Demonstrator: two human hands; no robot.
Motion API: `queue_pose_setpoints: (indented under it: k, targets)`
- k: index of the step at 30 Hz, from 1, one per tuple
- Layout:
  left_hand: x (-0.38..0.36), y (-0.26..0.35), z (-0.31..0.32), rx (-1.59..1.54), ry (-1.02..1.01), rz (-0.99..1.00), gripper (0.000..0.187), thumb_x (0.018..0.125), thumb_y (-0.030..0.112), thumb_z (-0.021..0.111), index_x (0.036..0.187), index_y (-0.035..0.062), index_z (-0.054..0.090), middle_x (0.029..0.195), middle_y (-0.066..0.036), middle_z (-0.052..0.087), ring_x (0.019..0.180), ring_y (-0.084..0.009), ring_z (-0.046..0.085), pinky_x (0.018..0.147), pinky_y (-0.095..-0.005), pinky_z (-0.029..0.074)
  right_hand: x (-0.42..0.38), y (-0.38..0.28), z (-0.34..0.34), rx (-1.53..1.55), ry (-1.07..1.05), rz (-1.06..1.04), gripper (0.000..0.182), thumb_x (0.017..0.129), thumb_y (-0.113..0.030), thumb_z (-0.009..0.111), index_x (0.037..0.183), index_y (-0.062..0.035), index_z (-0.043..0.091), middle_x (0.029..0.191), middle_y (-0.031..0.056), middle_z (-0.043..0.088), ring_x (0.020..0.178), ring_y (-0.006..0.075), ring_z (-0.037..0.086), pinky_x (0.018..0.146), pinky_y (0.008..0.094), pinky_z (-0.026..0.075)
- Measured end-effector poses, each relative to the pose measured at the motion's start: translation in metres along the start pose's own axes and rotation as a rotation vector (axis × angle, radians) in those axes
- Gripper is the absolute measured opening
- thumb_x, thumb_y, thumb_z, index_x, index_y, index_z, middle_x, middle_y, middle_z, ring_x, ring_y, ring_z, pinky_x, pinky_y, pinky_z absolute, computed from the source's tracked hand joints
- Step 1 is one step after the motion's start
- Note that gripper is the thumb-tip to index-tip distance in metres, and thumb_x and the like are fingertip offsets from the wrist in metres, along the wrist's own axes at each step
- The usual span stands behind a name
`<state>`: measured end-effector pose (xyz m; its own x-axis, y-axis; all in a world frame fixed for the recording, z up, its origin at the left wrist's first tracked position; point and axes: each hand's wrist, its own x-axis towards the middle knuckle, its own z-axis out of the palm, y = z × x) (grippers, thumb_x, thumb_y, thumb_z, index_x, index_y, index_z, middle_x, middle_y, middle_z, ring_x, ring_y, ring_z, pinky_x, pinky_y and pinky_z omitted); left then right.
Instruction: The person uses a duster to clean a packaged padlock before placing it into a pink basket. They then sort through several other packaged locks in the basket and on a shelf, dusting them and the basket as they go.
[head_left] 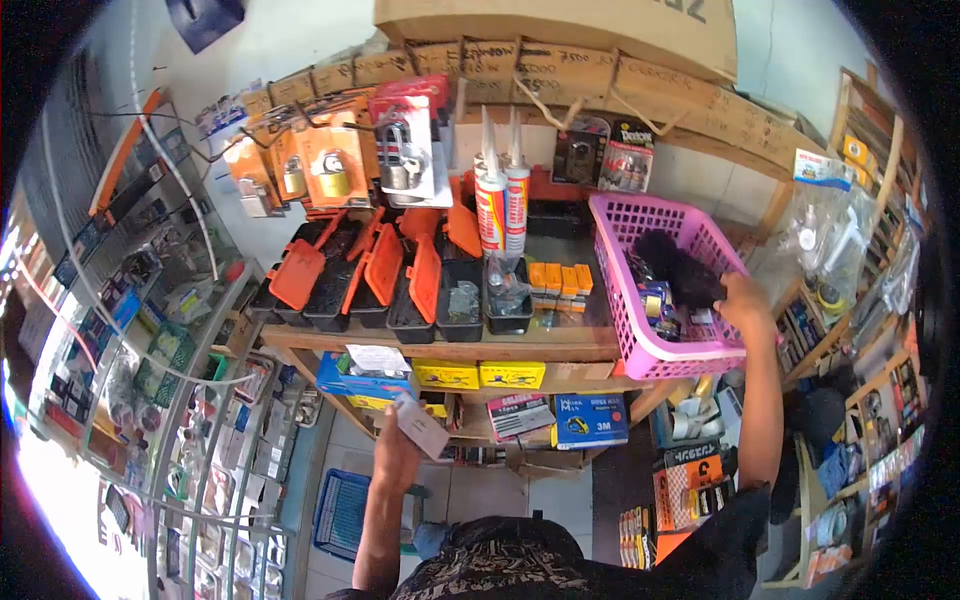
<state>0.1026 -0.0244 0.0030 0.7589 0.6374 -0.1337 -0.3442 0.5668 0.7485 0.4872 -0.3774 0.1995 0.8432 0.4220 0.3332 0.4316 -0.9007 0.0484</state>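
My left hand (pixel 396 458) is closed on a small pale card-like packet (pixel 424 428), held up in front of the lower shelf. To the right, my right hand (pixel 742 302) is closed over the right rim of a pink plastic basket (pixel 652 352), its fingertips reaching just inside. A fuzzy black bundle (pixel 690 278) and several small packaged items (pixel 660 310) lie in the basket, beside those fingers. Near the left hand is a blue box (pixel 362 376) with a white paper on it.
Black trays with orange lids (pixel 383 265) line the wooden shelf, beside two sealant tubes (pixel 491 215) and small orange boxes (pixel 560 280). Padlock packs (pixel 332 178) hang above. Below stand yellow boxes (pixel 512 375) and a blue 3M box (pixel 590 420). Glass shelving (pixel 185 400) flanks the left.
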Motion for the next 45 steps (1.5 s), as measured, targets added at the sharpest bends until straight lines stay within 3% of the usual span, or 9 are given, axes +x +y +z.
queue_pose_setpoints:
  k: [6, 15, 19, 22, 25, 28, 32, 42, 45]
  targets:
    - [-0.006, -0.003, 0.014, -0.014, -0.034, -0.013, 0.054, 0.101, 0.042, 0.038, 0.14, 0.0048, 0.033, 0.131, -0.011, 0.046, 0.121, -0.0254, 0.045, 0.103, -0.0434, 0.037, -0.054, -0.115, -0.07, 0.32, 0.457, -0.322, 0.032, 0.082, -0.021, 0.069, 0.107, -0.0045, 0.059, 0.092, 0.015, 0.062, 0.088, 0.0368, 0.061, 0.077, 0.047, 0.048]
    - [-0.019, 0.035, 0.091, 0.112, -0.181, 0.153, 0.059, 0.105, 0.035, 0.032, 0.15, 0.0023, 0.014, 0.145, -0.014, 0.033, 0.133, -0.0232, 0.034, 0.109, -0.0353, 0.028, -0.138, -0.268, -0.015, 0.769, -0.208, -0.974, 0.061, 0.081, -0.03, 0.072, 0.132, -0.0059, 0.047, 0.122, 0.0218, 0.055, 0.102, 0.0389, 0.061, 0.081, 0.0441, 0.052]
    - [-0.008, 0.079, 0.11, 0.463, -0.315, 0.51, 0.062, 0.104, 0.028, 0.035, 0.152, 0.0034, 0.003, 0.149, -0.016, 0.026, 0.137, -0.022, 0.026, 0.111, -0.0316, 0.022, -0.119, -0.296, -0.028, 1.105, 0.028, -1.03, 0.055, 0.08, -0.02, 0.073, 0.127, -0.0026, 0.051, 0.109, 0.0206, 0.06, 0.096, 0.04, 0.062, 0.078, 0.0425, 0.052]
    - [-0.017, 0.127, 0.143, 0.573, -0.33, 0.673, 0.064, 0.103, 0.023, 0.04, 0.152, 0.0013, 0.004, 0.146, -0.015, 0.028, 0.137, -0.0209, 0.026, 0.111, -0.032, 0.022, -0.103, -0.305, -0.061, 1.201, 0.253, -0.941, 0.029, 0.086, -0.007, 0.065, 0.112, 0.0022, 0.06, 0.079, 0.0158, 0.064, 0.065, 0.0234, 0.067, 0.057, 0.0311, 0.051]
    - [-0.02, 0.165, 0.169, 0.702, -0.398, 0.903, 0.071, 0.097, 0.012, 0.054, 0.15, -0.0017, 0.01, 0.134, -0.013, 0.034, 0.128, -0.02, 0.037, 0.107, -0.0318, 0.034, -0.085, -0.311, -0.09, 1.284, 0.268, -0.982, 0.029, 0.084, -0.003, 0.064, 0.111, 0.0027, 0.059, 0.087, 0.0203, 0.064, 0.069, 0.0318, 0.066, 0.059, 0.0358, 0.052]
    - [-0.01, 0.187, 0.185, 0.678, -0.314, 0.879, 0.067, 0.094, 0.013, 0.059, 0.148, -0.0021, 0.023, 0.135, -0.012, 0.039, 0.117, -0.0161, 0.048, 0.097, -0.0305, 0.042, -0.075, -0.323, -0.122, 1.564, 0.019, -0.908, 0.017, 0.092, -0.006, 0.059, 0.105, 0.0051, 0.06, 0.078, 0.0105, 0.066, 0.061, 0.0105, 0.064, 0.052, 0.0257, 0.051]
    - [0.006, 0.202, 0.197, 0.886, -0.197, 1.178, 0.068, 0.091, 0.011, 0.062, 0.145, -0.0072, 0.025, 0.127, -0.011, 0.041, 0.106, -0.0151, 0.051, 0.087, -0.0278, 0.046, -0.061, -0.338, -0.138, 1.761, -0.135, -0.867, 0.015, 0.093, -0.001, 0.051, 0.101, 0.0077, 0.059, 0.076, 0.0081, 0.065, 0.062, 0.011, 0.064, 0.054, 0.0253, 0.053]
    - [0.036, 0.209, 0.196, 0.949, -0.145, 1.097, 0.078, 0.09, 0.025, 0.064, 0.143, -0.0119, 0.022, 0.137, -0.026, 0.03, 0.119, -0.0269, 0.046, 0.099, -0.0321, 0.041, -0.037, -0.355, -0.129, 1.743, 0.03, -0.862, 0.017, 0.093, -0.002, 0.05, 0.103, 0.0066, 0.061, 0.077, 0.0088, 0.065, 0.065, 0.0112, 0.064, 0.055, 0.0256, 0.053]
    - [0.041, 0.21, 0.198, 0.896, -0.127, 1.115, 0.069, 0.09, 0.016, 0.065, 0.142, -0.0102, 0.029, 0.114, -0.012, 0.046, 0.096, -0.0135, 0.051, 0.082, -0.0256, 0.045, -0.041, -0.354, -0.133, 1.828, -0.101, -0.813, 0.019, 0.093, -0.002, 0.05, 0.106, 0.006, 0.061, 0.079, 0.0095, 0.066, 0.065, 0.0123, 0.065, 0.055, 0.0265, 0.054]
